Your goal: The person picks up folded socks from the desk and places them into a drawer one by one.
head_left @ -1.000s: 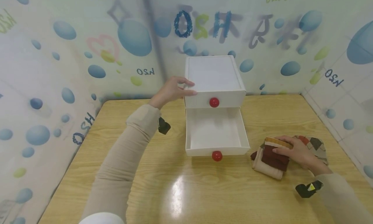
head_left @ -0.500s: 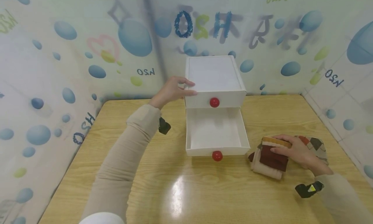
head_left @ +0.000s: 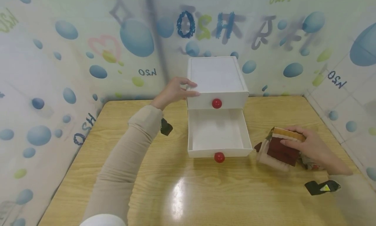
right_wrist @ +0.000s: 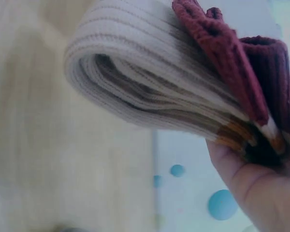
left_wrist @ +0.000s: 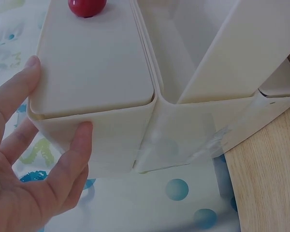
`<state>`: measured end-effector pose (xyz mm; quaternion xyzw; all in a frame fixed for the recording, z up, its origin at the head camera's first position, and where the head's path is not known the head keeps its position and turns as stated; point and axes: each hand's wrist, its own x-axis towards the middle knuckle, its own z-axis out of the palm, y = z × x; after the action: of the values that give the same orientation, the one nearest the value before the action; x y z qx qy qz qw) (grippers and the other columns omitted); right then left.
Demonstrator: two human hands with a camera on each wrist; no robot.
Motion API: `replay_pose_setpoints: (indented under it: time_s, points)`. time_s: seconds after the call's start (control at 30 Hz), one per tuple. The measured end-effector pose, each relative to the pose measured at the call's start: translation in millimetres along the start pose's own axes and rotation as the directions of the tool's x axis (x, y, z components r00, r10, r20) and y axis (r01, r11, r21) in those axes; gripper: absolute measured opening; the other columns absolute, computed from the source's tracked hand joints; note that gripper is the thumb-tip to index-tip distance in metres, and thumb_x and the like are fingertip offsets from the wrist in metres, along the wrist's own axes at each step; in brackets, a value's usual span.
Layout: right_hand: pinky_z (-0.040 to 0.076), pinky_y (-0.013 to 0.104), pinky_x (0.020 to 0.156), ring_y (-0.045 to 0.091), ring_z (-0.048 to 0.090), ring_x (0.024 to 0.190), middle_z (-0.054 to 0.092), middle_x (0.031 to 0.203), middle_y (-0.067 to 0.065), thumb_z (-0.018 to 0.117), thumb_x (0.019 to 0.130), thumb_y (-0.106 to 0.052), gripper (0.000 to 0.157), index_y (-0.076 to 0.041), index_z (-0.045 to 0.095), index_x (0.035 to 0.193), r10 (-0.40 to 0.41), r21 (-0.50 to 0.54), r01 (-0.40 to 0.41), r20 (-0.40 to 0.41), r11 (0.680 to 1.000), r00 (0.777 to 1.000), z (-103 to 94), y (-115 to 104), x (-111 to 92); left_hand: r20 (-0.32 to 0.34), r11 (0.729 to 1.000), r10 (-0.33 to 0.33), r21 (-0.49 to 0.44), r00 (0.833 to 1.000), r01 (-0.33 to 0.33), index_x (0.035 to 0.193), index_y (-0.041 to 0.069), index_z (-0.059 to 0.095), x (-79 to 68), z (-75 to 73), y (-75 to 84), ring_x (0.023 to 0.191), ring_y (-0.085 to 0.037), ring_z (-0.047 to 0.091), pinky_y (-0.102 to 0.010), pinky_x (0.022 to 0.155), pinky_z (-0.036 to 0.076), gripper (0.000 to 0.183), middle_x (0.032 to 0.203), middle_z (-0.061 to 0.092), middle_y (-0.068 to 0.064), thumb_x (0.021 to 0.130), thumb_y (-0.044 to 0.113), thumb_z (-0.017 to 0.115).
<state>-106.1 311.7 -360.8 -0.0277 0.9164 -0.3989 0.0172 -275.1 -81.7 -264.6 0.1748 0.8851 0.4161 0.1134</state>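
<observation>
Socks [head_left: 282, 151], folded, are pinched by the right hand [head_left: 316, 148]; left hand [head_left: 172, 92] grips the white 2-drawer box [head_left: 217, 74].

A folded maroon-and-cream knit bundle [head_left: 282, 151], held in the right hand [head_left: 315, 151]; nearby, the white chest [head_left: 215, 75], lower drawer [head_left: 205, 134] pulled out!

The wood-grain counter [head_left: 235, 193] directly supports a white two-drawer unit [head_left: 215, 75], positioned toward the rear edge, lower drawer [head_left: 217, 134] extended.

The cloth [right_wrist: 183, 82] is ribbed knit (the knobs [head_left: 219, 157] glossy).
</observation>
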Motion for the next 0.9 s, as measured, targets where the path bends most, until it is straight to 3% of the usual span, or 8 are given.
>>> replay_pose_setpoints:
  time_s: [0.13, 0.27, 0.37, 0.57, 0.7, 0.9]
  points:
    - [0.043, 0.026, 0.041, 0.010, 0.048, 0.052, 0.054, 0.084, -0.003, 0.064, 0.082, -0.015, 0.031, -0.031, 0.051, 0.106, -0.032, 0.054, 0.033, -0.019, 0.998, 0.999, -12.8, -11.6, 2.6, 0.000, 1.000, 0.004, 0.000, 1.000, -0.004, 0.113, 0.012, 0.059, 0.4, 1.5, -0.2, 0.096, -0.017, 0.053, -0.032, 0.076, 0.050, 0.046, 0.122, 0.050, -0.002, 0.073, 0.031, 0.072]
    - [0.042, 0.029, 0.036, 0.015, 0.048, 0.044, 0.055, 0.078, -0.004, 0.063, 0.082, -0.016, 0.032, -0.034, 0.050, 0.105, -0.033, 0.049, 0.034, -0.013, 0.998, 0.999, -25.5, -29.4, 7.0, -0.003, 1.000, 0.004, 0.003, 1.000, -0.004, 0.113, 0.012, 0.059, 1.2, 2.7, -1.1, 0.095, -0.016, 0.053, -0.030, 0.074, 0.050, 0.046, 0.122, 0.050, -0.002, 0.073, 0.030, 0.072]
    - [0.043, 0.028, 0.039, 0.014, 0.049, 0.050, 0.053, 0.082, -0.001, 0.065, 0.081, -0.018, 0.032, -0.032, 0.051, 0.106, -0.036, -0.001, 0.036, -0.030, 0.999, 0.999, -32.1, -43.9, 11.2, -0.001, 1.000, 0.003, -0.002, 1.000, -0.003, 0.113, 0.011, 0.059, 1.7, 3.3, -1.6, 0.096, -0.016, 0.053, -0.030, 0.074, 0.050, 0.046, 0.122, 0.050, -0.002, 0.073, 0.030, 0.072]
    - [0.044, 0.023, 0.049, 0.009, 0.048, 0.068, 0.051, 0.093, -0.004, 0.067, 0.079, -0.013, 0.035, -0.021, 0.055, 0.111, -0.083, -0.006, 0.083, -0.027, 0.997, 0.996, -36.3, -74.8, 23.6, 0.000, 1.000, 0.012, -0.012, 1.000, -0.012, 0.113, 0.011, 0.059, 1.9, 3.8, -2.6, 0.097, -0.017, 0.052, -0.032, 0.075, 0.050, 0.046, 0.122, 0.050, -0.003, 0.073, 0.029, 0.072]
    - [0.043, 0.022, 0.053, 0.010, 0.050, 0.068, 0.056, 0.092, 0.001, 0.069, 0.078, -0.017, 0.038, -0.013, 0.055, 0.113, -0.144, -0.072, 0.144, 0.001, 0.987, 0.990, -30.6, -97.8, 37.2, -0.003, 1.000, 0.010, 0.000, 1.000, -0.010, 0.113, 0.011, 0.059, 1.4, 1.9, -3.0, 0.098, -0.017, 0.052, -0.028, 0.072, 0.050, 0.045, 0.123, 0.049, -0.003, 0.074, 0.029, 0.072]
    - [0.043, 0.025, 0.055, 0.016, 0.049, 0.069, 0.055, 0.091, 0.006, 0.070, 0.076, -0.027, 0.037, -0.014, 0.057, 0.109, -0.189, -0.184, 0.200, 0.075, 0.962, 0.979, -15.8, -127.1, 56.5, -0.010, 0.999, 0.036, 0.015, 0.999, -0.036, 0.111, 0.011, 0.060, 2.7, 0.4, -2.1, 0.097, -0.016, 0.051, -0.027, 0.072, 0.049, 0.044, 0.121, 0.051, -0.003, 0.073, 0.030, 0.072]
